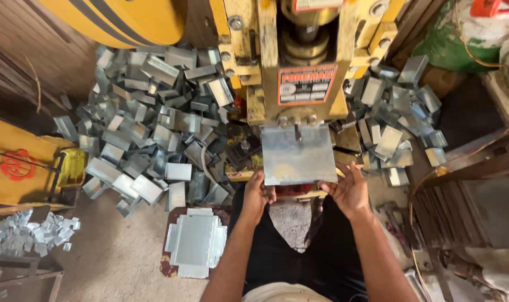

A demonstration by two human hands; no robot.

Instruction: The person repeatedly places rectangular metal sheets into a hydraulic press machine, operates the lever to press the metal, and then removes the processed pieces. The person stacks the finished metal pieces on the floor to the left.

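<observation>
Galvanised sheet-metal blank [299,154], thin, light, stiff and probably sharp-edged, lying flat under the yellow press [299,67], pinched at its near corners by the left hand [258,194] and right hand [349,190], fingers closed on the edge, best gripped clear of the die.

A flat metal sheet [299,154] lies on the bed of the press machine [299,67], directly before the person. The left hand [258,194] grips its near left corner, the right hand [349,190] its near right edge. Piles of bent metal pieces [154,128] lie either side of the press. A stack of cut blanks [194,243] sits on a stool left of the person's legs, with small offcuts [31,232] farther left.
</observation>
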